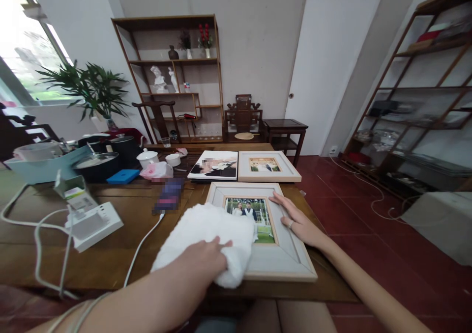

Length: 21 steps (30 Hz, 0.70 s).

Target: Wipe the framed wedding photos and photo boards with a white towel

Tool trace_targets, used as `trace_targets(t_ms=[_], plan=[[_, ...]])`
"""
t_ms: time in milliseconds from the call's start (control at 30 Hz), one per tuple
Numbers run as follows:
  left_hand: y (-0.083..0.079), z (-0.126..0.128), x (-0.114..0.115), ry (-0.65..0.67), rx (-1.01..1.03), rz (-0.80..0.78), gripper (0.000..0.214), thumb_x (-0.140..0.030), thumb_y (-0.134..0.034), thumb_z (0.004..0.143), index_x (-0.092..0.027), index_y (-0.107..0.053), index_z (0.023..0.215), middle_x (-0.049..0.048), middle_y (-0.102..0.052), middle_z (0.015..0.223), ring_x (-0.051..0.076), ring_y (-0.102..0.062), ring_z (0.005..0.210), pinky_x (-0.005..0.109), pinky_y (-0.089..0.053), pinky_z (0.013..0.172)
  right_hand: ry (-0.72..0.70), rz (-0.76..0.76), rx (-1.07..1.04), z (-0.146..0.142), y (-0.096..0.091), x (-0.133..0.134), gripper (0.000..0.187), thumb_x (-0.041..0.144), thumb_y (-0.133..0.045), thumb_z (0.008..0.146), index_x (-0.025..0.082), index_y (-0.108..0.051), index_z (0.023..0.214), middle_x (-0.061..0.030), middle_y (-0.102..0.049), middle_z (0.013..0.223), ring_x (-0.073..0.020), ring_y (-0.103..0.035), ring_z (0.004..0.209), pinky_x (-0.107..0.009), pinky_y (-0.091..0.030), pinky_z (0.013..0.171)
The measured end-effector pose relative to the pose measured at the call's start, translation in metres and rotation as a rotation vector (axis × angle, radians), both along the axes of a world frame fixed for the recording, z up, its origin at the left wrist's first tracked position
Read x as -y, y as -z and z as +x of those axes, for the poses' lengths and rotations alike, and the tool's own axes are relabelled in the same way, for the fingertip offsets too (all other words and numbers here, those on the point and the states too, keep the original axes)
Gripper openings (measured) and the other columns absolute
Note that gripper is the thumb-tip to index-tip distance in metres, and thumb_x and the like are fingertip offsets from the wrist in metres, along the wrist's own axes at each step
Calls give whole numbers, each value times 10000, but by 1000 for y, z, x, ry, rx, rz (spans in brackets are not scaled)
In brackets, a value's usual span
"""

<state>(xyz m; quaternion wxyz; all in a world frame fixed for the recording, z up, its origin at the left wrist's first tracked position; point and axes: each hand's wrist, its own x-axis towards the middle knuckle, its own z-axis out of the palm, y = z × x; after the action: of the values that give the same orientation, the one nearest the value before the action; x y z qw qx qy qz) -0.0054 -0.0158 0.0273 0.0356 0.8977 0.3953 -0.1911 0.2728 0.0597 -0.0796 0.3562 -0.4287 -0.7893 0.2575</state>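
A framed photo [291,259] with a wide pale border and light wood edges lies flat on the table in front of me. Its picture shows two people outdoors. My left hand [206,259] is closed on a bunched white towel [206,225], which covers the frame's left side and part of the picture. On the frame's right border rests my right hand [300,222], fingers stretched out and a ring on one of them. Just behind lie a second framed photo [287,173] and a white-edged photo panel [216,165], side by side.
Left on the brown table [103,269] are a phone [169,195] on a white cable, a power strip [99,225], a blue box [123,176], a lidded cup [147,158] and dark pots [96,166]. Shelves [217,77], a chair [243,117] and a side table [285,125] stand beyond.
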Motion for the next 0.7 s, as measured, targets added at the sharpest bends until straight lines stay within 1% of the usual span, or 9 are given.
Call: trace_targets(t_ms=[100,167,233,300,367,400,467,567,700], plan=[[-19,-23,-14,-134,101,148,319,19,-452,689,-172,-635,870,70,-658,920,208,-624,816,318,-491,742,-3,-1,1,0,0,-1,689,108,-395,781,285,-197,1417,-53,-368,1426,-222,-218,1356,-518,-143,1096],[-23,-31,-34,-174,189,319,360,50,-357,702,-158,-620,832,85,-651,909,213,-621,831,333,-487,744,-10,7,-6,0,0,-1,687,114,-395,780,284,-198,1416,-51,-370,1426,-226,-220,1354,-519,-143,1096],[-20,-32,-60,-177,263,503,383,61,-336,698,-125,-612,888,137,-605,1090,247,-587,986,379,-464,827,-15,14,-19,-1,0,-1,690,118,-399,781,287,-191,1417,-50,-375,1424,-231,-230,1350,-525,-143,1094],[-11,-27,-84,-144,311,604,425,78,-347,672,-98,-603,961,164,-444,1326,295,-429,1211,443,-386,947,-14,13,-24,-1,0,0,698,115,-398,782,290,-177,1421,-52,-383,1421,-233,-241,1346,-531,-142,1092],[3,-19,-98,-81,323,548,476,98,-357,632,-94,-606,991,136,-288,1441,311,-227,1329,483,-289,1026,-8,8,-21,0,1,0,702,111,-396,784,287,-168,1424,-54,-389,1419,-231,-241,1347,-531,-142,1091],[11,-15,-101,-56,318,483,472,99,-363,624,-92,-615,975,129,-264,1453,307,-181,1344,488,-259,1044,-7,8,-19,0,1,-1,702,111,-395,785,285,-167,1426,-55,-391,1419,-230,-238,1349,-530,-144,1091],[28,-7,-98,-29,313,372,403,76,-377,652,-93,-635,909,132,-268,1450,289,-167,1349,488,-215,1068,-10,15,-18,0,2,-1,694,115,-396,790,288,-175,1425,-52,-388,1422,-230,-231,1353,-528,-146,1091],[49,7,-84,-32,336,342,299,24,-399,716,-98,-643,840,152,-273,1443,282,-162,1351,499,-152,1087,-19,29,-29,0,2,-2,667,146,-399,810,298,-185,1424,-46,-379,1431,-236,-232,1355,-532,-141,1093],[57,43,-75,-23,388,280,300,13,-395,746,-79,-618,924,174,-224,1458,315,-143,1348,527,-153,1076,17,-27,-45,-3,-1,1,624,241,-382,876,300,-120,1439,-44,-329,1463,-229,-208,1370,-533,-115,1100]])
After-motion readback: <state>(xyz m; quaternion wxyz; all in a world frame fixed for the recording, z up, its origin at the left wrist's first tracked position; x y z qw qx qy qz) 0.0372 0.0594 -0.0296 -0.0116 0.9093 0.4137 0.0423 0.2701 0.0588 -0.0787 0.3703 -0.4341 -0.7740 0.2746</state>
